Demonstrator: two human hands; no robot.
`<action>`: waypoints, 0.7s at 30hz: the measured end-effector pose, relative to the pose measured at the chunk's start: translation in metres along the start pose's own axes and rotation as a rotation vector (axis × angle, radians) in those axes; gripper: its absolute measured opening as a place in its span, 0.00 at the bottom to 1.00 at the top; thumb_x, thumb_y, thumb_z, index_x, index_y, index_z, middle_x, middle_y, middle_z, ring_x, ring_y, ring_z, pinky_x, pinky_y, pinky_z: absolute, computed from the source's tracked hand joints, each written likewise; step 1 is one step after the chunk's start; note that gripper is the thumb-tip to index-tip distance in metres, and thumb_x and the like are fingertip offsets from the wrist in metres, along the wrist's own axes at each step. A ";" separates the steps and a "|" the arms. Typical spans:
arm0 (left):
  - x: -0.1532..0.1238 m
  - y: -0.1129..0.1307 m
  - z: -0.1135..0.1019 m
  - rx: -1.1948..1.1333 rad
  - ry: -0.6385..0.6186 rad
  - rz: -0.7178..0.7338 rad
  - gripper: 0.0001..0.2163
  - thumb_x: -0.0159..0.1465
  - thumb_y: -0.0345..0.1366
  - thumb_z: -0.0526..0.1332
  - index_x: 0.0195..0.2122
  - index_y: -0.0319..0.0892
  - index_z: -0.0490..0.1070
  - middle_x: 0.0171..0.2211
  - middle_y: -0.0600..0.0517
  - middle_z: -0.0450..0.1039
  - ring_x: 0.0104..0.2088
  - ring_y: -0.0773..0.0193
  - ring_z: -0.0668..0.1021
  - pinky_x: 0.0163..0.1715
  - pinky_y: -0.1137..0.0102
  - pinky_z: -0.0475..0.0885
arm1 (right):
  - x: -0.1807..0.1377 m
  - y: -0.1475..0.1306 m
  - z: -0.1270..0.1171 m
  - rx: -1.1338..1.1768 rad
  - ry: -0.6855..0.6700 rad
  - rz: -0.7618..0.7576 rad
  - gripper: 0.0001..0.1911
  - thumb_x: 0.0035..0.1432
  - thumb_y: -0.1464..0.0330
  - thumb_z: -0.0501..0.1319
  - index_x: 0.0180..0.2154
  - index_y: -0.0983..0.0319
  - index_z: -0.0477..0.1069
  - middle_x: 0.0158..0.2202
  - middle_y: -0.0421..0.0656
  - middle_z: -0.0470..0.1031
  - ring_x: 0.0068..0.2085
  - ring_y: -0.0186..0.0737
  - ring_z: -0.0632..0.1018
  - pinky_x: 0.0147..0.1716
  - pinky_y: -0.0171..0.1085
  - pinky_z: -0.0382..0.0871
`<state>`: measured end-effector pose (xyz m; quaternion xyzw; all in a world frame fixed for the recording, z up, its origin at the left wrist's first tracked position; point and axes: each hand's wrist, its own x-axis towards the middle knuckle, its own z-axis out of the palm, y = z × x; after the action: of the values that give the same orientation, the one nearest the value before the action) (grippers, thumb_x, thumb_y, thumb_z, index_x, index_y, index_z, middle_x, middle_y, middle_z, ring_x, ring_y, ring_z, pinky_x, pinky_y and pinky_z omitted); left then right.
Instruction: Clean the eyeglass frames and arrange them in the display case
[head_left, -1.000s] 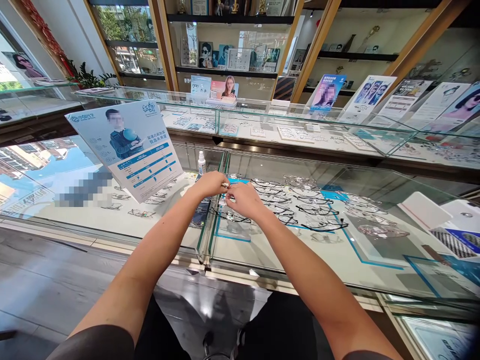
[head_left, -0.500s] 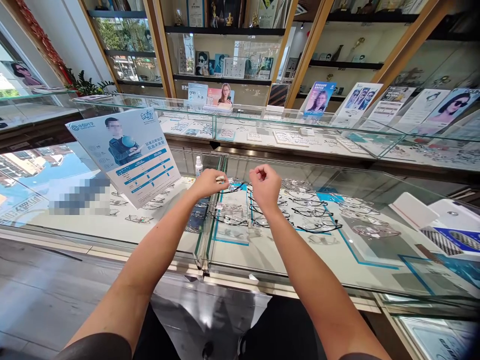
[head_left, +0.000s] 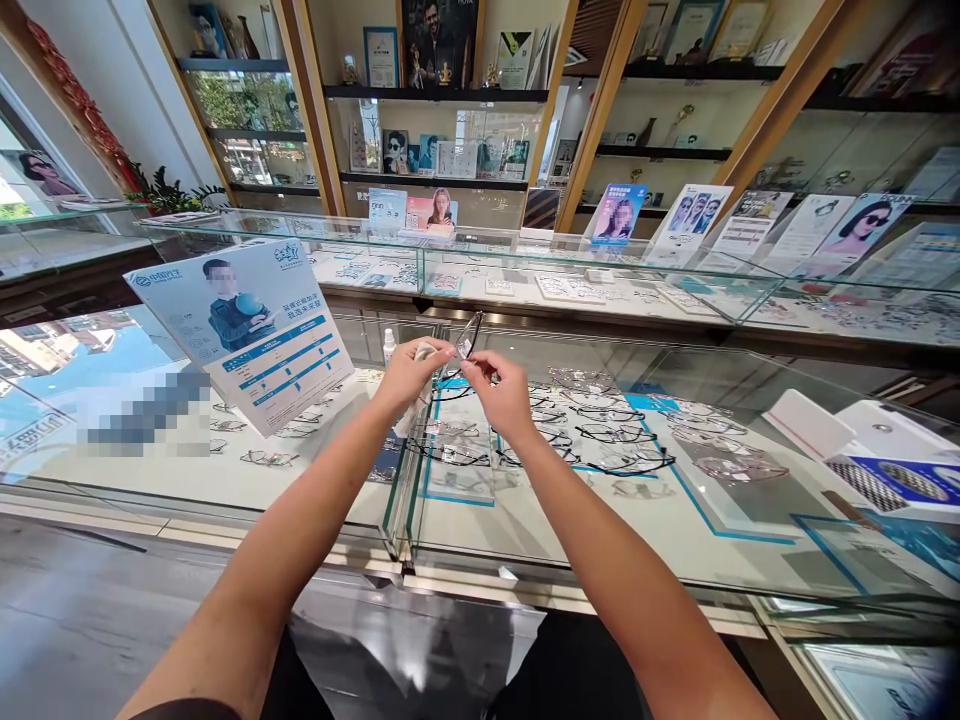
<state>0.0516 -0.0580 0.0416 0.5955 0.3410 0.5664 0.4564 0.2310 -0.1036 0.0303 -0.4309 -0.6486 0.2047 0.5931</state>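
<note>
Both my hands are raised over a glass display counter (head_left: 555, 540). My left hand (head_left: 409, 372) is closed around a pale cleaning cloth (head_left: 421, 353) and one side of a dark-framed pair of glasses (head_left: 466, 342). My right hand (head_left: 504, 387) pinches the other side of the same glasses, which stand tilted up between my fingers. Below my hands, rows of glasses frames (head_left: 600, 435) lie on white and blue trays inside the case.
A slanted advertising board (head_left: 244, 330) stands on the counter to the left. A small white spray bottle (head_left: 388, 346) stands behind my left hand. White boxes (head_left: 885, 440) lie on the right. A second glass counter (head_left: 525, 270) and shelves with posters run behind.
My hands came apart and then together again, higher than before. The dark glasses have been lifted and now stand up between my fingers.
</note>
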 end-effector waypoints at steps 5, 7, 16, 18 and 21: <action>-0.002 0.001 0.002 0.026 -0.059 0.041 0.19 0.55 0.54 0.78 0.36 0.43 0.86 0.35 0.49 0.83 0.33 0.63 0.75 0.37 0.67 0.70 | 0.002 -0.003 -0.003 0.065 0.020 0.032 0.17 0.64 0.52 0.67 0.36 0.58 0.80 0.31 0.41 0.77 0.33 0.40 0.71 0.37 0.41 0.67; -0.002 0.000 0.001 0.068 -0.069 0.073 0.20 0.56 0.55 0.78 0.36 0.43 0.86 0.35 0.47 0.83 0.35 0.60 0.77 0.38 0.66 0.71 | 0.002 -0.004 -0.003 0.083 0.025 0.041 0.18 0.63 0.51 0.67 0.35 0.58 0.79 0.30 0.40 0.76 0.33 0.40 0.70 0.36 0.40 0.66; -0.002 -0.001 0.001 0.225 -0.069 0.166 0.21 0.61 0.59 0.72 0.37 0.43 0.83 0.36 0.47 0.83 0.39 0.56 0.80 0.41 0.64 0.74 | 0.002 -0.009 -0.003 0.047 0.013 0.058 0.20 0.65 0.48 0.65 0.35 0.59 0.78 0.29 0.40 0.76 0.33 0.39 0.71 0.36 0.39 0.67; -0.002 -0.001 0.000 0.256 -0.074 0.180 0.21 0.63 0.59 0.70 0.38 0.43 0.82 0.36 0.48 0.82 0.38 0.57 0.79 0.41 0.64 0.73 | 0.002 -0.009 -0.004 0.029 0.021 0.056 0.21 0.65 0.48 0.65 0.35 0.59 0.78 0.29 0.40 0.75 0.33 0.39 0.71 0.36 0.39 0.67; -0.003 0.000 -0.001 0.304 -0.087 0.212 0.20 0.66 0.57 0.67 0.38 0.43 0.80 0.37 0.48 0.81 0.38 0.58 0.79 0.43 0.65 0.73 | 0.001 -0.007 -0.004 0.002 0.053 0.063 0.21 0.66 0.48 0.64 0.35 0.59 0.79 0.26 0.38 0.71 0.30 0.38 0.69 0.33 0.39 0.65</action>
<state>0.0506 -0.0601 0.0403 0.7143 0.3378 0.5269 0.3131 0.2326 -0.1076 0.0372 -0.4557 -0.6184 0.2126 0.6039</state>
